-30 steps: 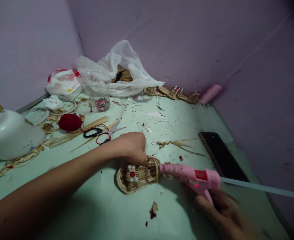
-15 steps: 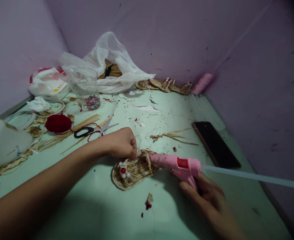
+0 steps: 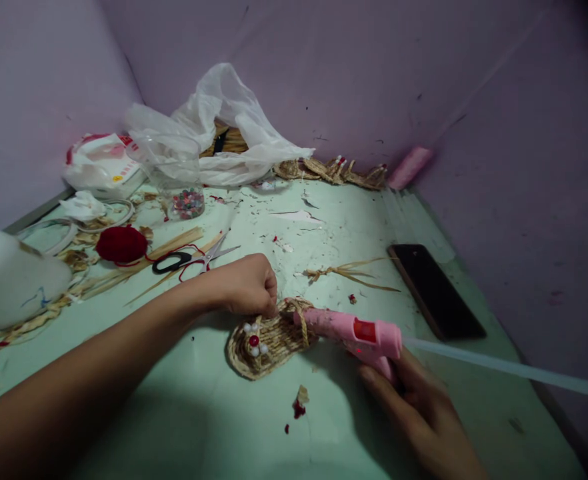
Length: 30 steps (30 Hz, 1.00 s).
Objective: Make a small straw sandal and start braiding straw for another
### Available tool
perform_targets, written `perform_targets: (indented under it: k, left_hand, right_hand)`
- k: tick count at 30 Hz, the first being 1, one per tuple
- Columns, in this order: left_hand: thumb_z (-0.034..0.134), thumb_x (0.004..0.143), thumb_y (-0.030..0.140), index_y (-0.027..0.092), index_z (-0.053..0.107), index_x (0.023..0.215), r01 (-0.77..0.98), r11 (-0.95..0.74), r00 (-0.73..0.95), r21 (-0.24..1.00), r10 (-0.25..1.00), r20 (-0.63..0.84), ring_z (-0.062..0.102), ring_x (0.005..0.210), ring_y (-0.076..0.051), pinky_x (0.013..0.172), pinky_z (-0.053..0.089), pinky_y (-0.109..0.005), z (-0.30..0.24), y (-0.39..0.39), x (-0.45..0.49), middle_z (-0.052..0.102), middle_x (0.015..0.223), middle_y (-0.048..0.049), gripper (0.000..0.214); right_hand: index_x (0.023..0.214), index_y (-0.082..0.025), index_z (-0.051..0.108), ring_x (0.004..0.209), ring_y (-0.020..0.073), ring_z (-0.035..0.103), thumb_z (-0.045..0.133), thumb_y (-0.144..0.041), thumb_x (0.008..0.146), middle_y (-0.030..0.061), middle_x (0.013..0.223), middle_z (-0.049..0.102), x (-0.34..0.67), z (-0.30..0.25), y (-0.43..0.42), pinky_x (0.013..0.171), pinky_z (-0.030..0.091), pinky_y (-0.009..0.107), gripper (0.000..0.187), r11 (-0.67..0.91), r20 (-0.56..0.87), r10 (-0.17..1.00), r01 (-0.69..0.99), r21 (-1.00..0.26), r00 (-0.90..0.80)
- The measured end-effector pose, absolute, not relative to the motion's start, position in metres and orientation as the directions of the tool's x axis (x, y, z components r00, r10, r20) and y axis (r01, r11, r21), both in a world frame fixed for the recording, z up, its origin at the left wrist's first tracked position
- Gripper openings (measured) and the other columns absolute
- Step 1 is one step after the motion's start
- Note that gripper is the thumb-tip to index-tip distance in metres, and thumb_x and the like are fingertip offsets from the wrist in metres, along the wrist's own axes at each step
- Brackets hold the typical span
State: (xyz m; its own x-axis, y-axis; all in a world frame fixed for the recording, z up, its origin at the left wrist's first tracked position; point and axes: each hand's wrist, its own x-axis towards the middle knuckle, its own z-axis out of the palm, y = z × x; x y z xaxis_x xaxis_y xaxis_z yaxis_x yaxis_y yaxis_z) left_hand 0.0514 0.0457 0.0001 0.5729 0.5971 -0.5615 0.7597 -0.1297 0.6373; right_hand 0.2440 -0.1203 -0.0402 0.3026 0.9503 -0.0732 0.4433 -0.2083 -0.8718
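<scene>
While held, glue gun [image 3: 354, 330] nozzle pointing left, straw slipper [image 3: 269, 340]

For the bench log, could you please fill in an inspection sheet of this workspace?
Surface: pale green table, paint flaked, straw scraps scattered.
Job's things: woven straw slipper with red and white beads; pink glue gun, nozzle at its strap.
Clutter: scissors, red yarn ball, bead cup, plastic bag, phone.
Grippers: left hand fisted on the slipper; right hand holds the gun.
Cables: nothing seen.
Surroundings: lilac walls.
</scene>
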Motion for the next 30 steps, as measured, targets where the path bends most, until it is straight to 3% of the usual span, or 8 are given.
perform_targets:
  k: [9,13,17,20,24,30]
  left_hand:
    - [0.058,0.054,0.020,0.013,0.061,0.057,0.762,-0.129,0.567,0.635,0.607,-0.557,0.045,0.047,-0.010,0.048,0.033,-0.023,-0.001,0.047,0.051,0.050,0.047,0.0020,0.008]
    - [0.055,0.058,0.023,0.013,0.063,0.058,0.744,-0.083,0.574,0.663,0.588,-0.570,0.046,0.047,-0.011,0.048,0.034,-0.023,-0.003,0.050,0.047,0.052,0.049,0.0006,0.012]
    - [0.051,0.062,0.028,0.015,0.057,0.052,0.738,-0.171,0.596,0.652,0.617,-0.513,0.040,0.045,-0.010,0.046,0.030,-0.022,0.000,0.052,0.044,0.049,0.046,0.0013,0.018]
    - [0.050,0.065,0.028,0.016,0.055,0.050,0.770,-0.213,0.556,0.601,0.685,-0.470,0.038,0.046,-0.010,0.048,0.028,-0.023,0.006,0.049,0.041,0.046,0.046,0.0023,0.020]
    - [0.048,0.071,0.032,0.017,0.064,0.067,0.797,-0.239,0.504,0.555,0.770,-0.391,0.048,0.058,-0.012,0.055,0.033,-0.023,0.015,0.035,0.030,0.057,0.060,0.0010,0.022]
    - [0.052,0.072,0.043,0.024,0.066,0.089,0.822,-0.151,0.393,0.549,0.849,-0.354,0.057,0.083,-0.017,0.073,0.041,-0.027,0.024,0.002,0.016,0.066,0.090,-0.0002,0.029]
  right_hand:
    - [0.081,-0.023,0.067,0.063,0.0191,0.058,0.063,-0.040,0.072,0.0011,0.068,0.064,0.258,-0.040,-0.120,0.053,0.047,0.025,0.020,-0.224,-0.095,0.949,0.430,-0.875,0.302]
    - [0.095,-0.023,0.066,0.073,0.0229,0.062,0.063,-0.046,0.071,0.0033,0.075,0.067,0.274,-0.037,-0.119,0.054,0.050,0.025,0.032,-0.318,-0.195,0.915,0.336,-0.886,0.353]
    - [0.094,-0.020,0.065,0.077,0.0232,0.061,0.064,-0.047,0.071,0.0056,0.078,0.065,0.284,-0.038,-0.117,0.060,0.051,0.027,0.035,-0.359,-0.280,0.906,0.227,-0.905,0.316]
    - [0.086,-0.022,0.064,0.063,0.0181,0.056,0.063,-0.047,0.073,0.0030,0.067,0.059,0.286,-0.040,-0.114,0.051,0.046,0.024,0.029,-0.303,-0.226,0.917,0.208,-0.930,0.328]
    - [0.072,-0.022,0.061,0.048,0.0119,0.041,0.062,-0.045,0.074,-0.0013,0.053,0.047,0.281,-0.037,-0.098,0.042,0.036,0.022,0.023,-0.248,-0.176,0.920,0.173,-0.953,0.349]
    - [0.084,-0.019,0.063,0.048,0.0101,0.041,0.070,-0.039,0.066,-0.0015,0.057,0.052,0.271,-0.029,-0.059,0.043,0.036,0.020,0.029,-0.317,-0.314,0.888,-0.048,-0.947,0.336]
